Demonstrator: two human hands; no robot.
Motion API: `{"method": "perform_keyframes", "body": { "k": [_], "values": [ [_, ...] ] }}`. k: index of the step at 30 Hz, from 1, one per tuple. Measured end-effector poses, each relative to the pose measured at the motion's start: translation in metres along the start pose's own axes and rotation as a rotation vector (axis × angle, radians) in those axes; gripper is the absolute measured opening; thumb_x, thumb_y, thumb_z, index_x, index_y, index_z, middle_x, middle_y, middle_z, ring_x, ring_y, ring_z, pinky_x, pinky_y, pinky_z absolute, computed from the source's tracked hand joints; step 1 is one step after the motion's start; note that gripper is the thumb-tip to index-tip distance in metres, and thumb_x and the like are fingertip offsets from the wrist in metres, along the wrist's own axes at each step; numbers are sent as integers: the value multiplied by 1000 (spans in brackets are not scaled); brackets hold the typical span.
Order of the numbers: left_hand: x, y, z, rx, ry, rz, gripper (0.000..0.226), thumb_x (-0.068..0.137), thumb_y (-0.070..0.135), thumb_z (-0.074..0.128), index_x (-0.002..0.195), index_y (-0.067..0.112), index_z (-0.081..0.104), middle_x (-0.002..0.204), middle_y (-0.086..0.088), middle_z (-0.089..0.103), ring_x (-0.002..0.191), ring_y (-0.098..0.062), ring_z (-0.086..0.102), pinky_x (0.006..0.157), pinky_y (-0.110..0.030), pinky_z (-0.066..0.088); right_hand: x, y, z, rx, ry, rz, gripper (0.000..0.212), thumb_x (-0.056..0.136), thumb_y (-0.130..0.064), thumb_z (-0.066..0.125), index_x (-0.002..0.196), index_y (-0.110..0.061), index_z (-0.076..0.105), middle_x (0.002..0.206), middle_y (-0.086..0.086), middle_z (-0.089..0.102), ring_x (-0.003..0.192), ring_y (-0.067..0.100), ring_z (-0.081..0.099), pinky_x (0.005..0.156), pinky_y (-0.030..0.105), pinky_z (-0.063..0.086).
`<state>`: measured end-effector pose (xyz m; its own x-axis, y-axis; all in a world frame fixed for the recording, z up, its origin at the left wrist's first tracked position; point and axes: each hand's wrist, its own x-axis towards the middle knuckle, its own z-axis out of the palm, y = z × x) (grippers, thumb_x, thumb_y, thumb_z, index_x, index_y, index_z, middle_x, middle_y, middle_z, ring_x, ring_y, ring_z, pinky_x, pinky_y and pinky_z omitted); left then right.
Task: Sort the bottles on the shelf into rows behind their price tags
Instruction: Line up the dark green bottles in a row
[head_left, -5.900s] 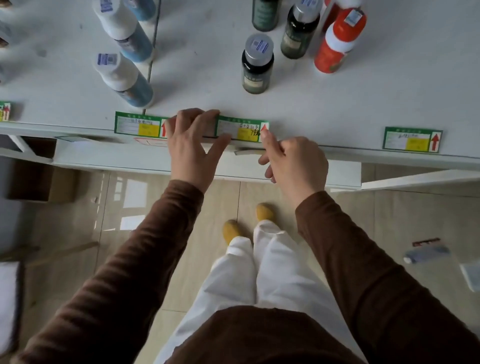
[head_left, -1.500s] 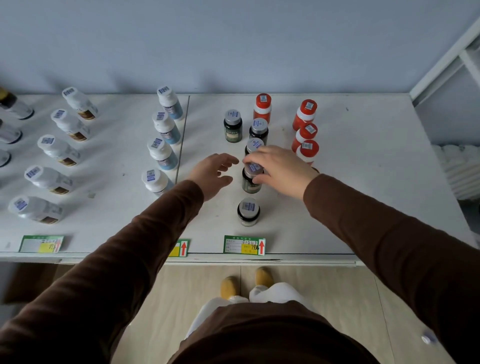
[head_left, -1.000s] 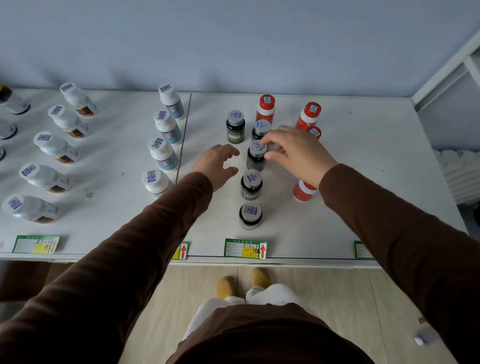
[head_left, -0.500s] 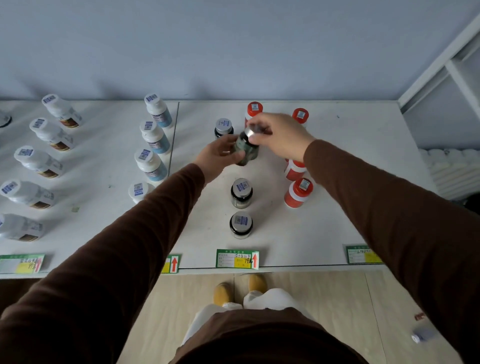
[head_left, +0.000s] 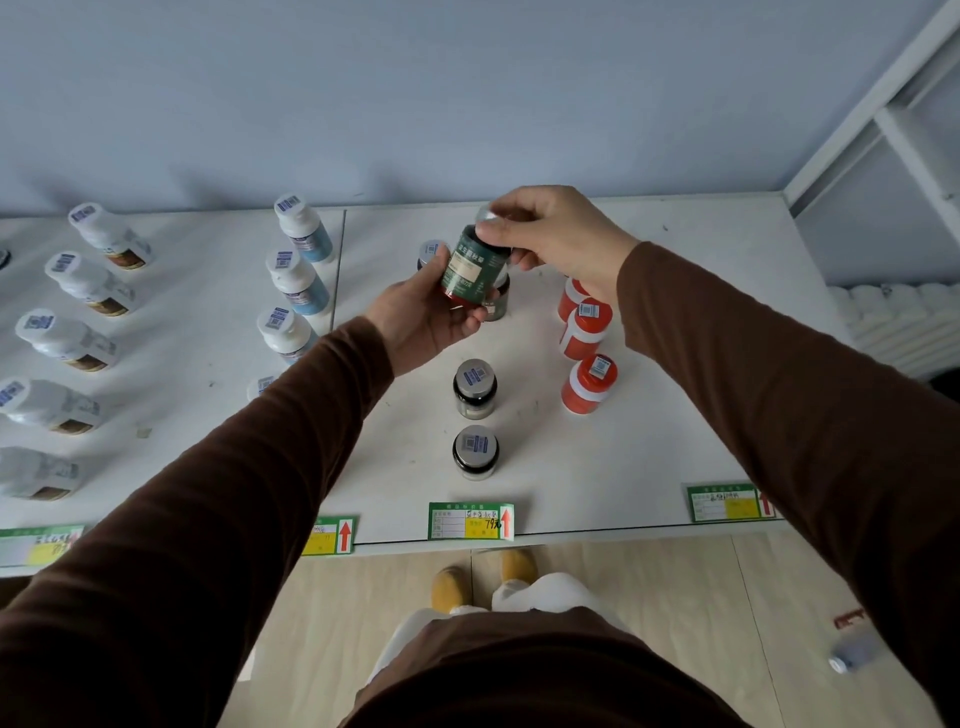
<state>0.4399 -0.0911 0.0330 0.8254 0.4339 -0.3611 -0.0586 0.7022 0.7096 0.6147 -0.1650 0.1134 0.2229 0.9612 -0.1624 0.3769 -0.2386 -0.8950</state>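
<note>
A dark green bottle (head_left: 471, 270) with a silver cap is held tilted above the white shelf (head_left: 649, 457). My left hand (head_left: 421, 317) grips its body from below and my right hand (head_left: 556, 239) grips its cap. Two more dark bottles (head_left: 475, 387) (head_left: 475, 451) stand in a row behind the middle price tag (head_left: 470, 520). Another dark bottle (head_left: 430, 253) shows behind my left hand. Three orange bottles (head_left: 589, 383) stand to the right, partly hidden by my right arm.
Blue-labelled white bottles (head_left: 296, 283) form a row left of the shelf seam. Several white bottles (head_left: 67, 340) lie further left. Price tags (head_left: 727, 501) (head_left: 332, 535) line the front edge. A small bottle (head_left: 852, 653) lies on the floor at lower right.
Both hands first touched the price tag, then my right hand moved along the dark bottles. It lifted one, and my left hand took its body; the bottle has risen and tilted.
</note>
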Motion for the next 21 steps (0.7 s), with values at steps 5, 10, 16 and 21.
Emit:
{"method": "perform_keyframes", "body": {
  "k": [5, 10, 16, 21],
  "values": [
    [0, -1, -10, 291, 155, 72, 32, 103, 31, 39, 123, 13, 57, 107, -7, 70, 91, -24, 70, 86, -32, 57, -1, 9, 8, -320, -7, -137, 36, 85, -28, 74, 117, -16, 66, 105, -3, 66, 89, 10, 60, 84, 30, 53],
    [-3, 1, -25, 1179, 426, 200, 17, 93, 15, 59, 108, 12, 66, 98, -6, 68, 87, -18, 60, 85, -31, 47, 0, 25, 31, -709, -109, -276, 32, 85, -30, 69, 114, -22, 60, 110, -2, 57, 97, 19, 56, 77, 27, 36],
    [-9, -2, -35, 1726, 475, 190, 36, 83, 27, 68, 118, 22, 61, 114, -5, 61, 105, -25, 56, 92, -34, 43, 0, 45, 53, -910, -161, -326, 32, 88, -23, 66, 119, -18, 58, 112, 2, 56, 94, 23, 59, 72, 29, 39],
    [-10, -9, -37, 1762, 496, 142, 39, 84, 30, 68, 121, 24, 59, 118, -4, 60, 110, -26, 53, 95, -39, 44, -1, 53, 58, -917, -181, -297, 45, 88, -23, 67, 130, -20, 53, 124, 3, 56, 103, 24, 61, 87, 35, 52]
  ]
}}
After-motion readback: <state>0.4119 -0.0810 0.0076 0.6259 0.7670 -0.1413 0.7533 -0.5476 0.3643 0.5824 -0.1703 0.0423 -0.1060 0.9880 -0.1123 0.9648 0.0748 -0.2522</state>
